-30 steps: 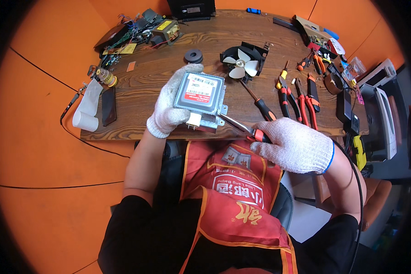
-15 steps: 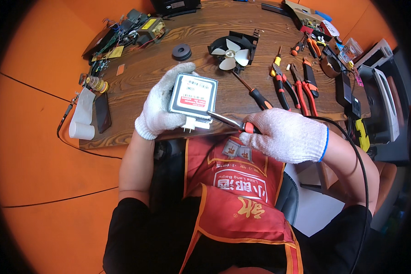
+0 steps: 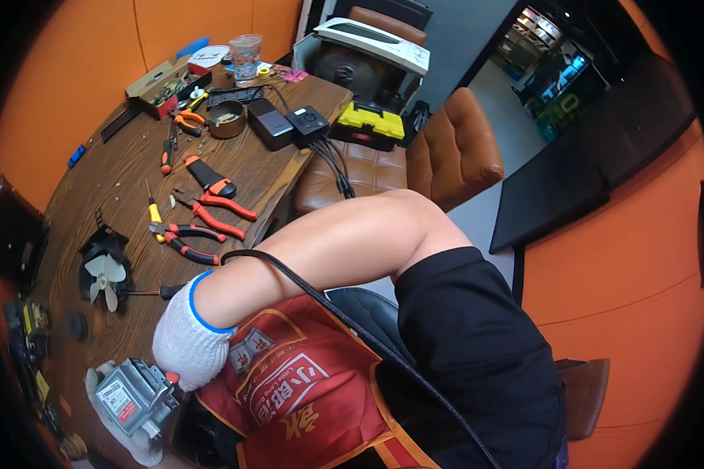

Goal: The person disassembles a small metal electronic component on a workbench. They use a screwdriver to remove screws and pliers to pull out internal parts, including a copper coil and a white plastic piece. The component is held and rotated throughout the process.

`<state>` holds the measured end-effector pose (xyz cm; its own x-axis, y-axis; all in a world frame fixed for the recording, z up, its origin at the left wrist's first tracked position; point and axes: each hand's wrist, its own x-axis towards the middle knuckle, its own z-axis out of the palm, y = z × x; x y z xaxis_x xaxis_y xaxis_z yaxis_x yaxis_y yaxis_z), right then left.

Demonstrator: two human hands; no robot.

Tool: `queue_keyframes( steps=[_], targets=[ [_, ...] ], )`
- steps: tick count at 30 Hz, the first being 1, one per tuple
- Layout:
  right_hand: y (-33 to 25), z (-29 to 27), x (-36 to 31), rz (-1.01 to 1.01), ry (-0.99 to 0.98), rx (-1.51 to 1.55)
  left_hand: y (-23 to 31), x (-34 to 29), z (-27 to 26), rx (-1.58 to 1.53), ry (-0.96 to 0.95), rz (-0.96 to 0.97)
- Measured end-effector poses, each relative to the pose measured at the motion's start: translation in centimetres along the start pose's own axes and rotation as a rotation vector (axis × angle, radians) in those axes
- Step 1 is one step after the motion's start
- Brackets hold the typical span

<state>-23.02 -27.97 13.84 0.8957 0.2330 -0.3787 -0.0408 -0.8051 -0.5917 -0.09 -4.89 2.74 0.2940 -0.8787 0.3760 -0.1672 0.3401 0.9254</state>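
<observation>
In a white knit glove, my left hand (image 3: 139, 447) is closed around a silver metal magnetron (image 3: 125, 397) near the table's front edge. The magnetron's labelled face is turned up, and its white connector points toward me. My right hand (image 3: 192, 344), gloved in white with a blue cuff, is closed against its near side. A tool's red handle (image 3: 172, 377) shows by its fingers; its jaws are hidden, though they looked like pliers a moment before. A screwdriver (image 3: 164, 292) lies beside my right glove, and a fan (image 3: 105, 275) with pale blades stands beyond.
Diagonal cutters (image 3: 188, 238), red-handled pliers (image 3: 223, 215) and a brown round dish (image 3: 227, 119) are on the wooden table (image 3: 137, 187). A clear cup (image 3: 246, 59) stands farther back. A black cable (image 3: 352, 324) crosses my right arm. A yellow toolbox (image 3: 370, 123) rests on the brown chair (image 3: 352, 168).
The view has swung right, bringing the chairs and doorway in and shifting my hands to the lower left. Both hands keep their holds. The magnetron appears tilted, and the tool's jaws are now hidden.
</observation>
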Motion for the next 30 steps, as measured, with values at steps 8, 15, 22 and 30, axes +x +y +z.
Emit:
queue_keyframes(
  steps=[8,15,22,30],
  targets=[
    [0.5,2.6,-0.2,-0.021,0.234,0.062,3.9,2.6,1.0,0.284,-0.194,-0.313],
    [0.4,0.5,-2.7,0.203,0.119,-0.047,4.4,2.4,3.6,0.417,-0.116,-0.218],
    [0.0,-1.4,-1.3,0.329,0.069,-0.218,4.1,2.7,4.7,0.738,-0.040,-0.177],
    [0.0,-2.4,-0.8,0.385,0.060,-0.470,4.3,4.2,6.1,1.081,0.054,0.177]
  ],
)
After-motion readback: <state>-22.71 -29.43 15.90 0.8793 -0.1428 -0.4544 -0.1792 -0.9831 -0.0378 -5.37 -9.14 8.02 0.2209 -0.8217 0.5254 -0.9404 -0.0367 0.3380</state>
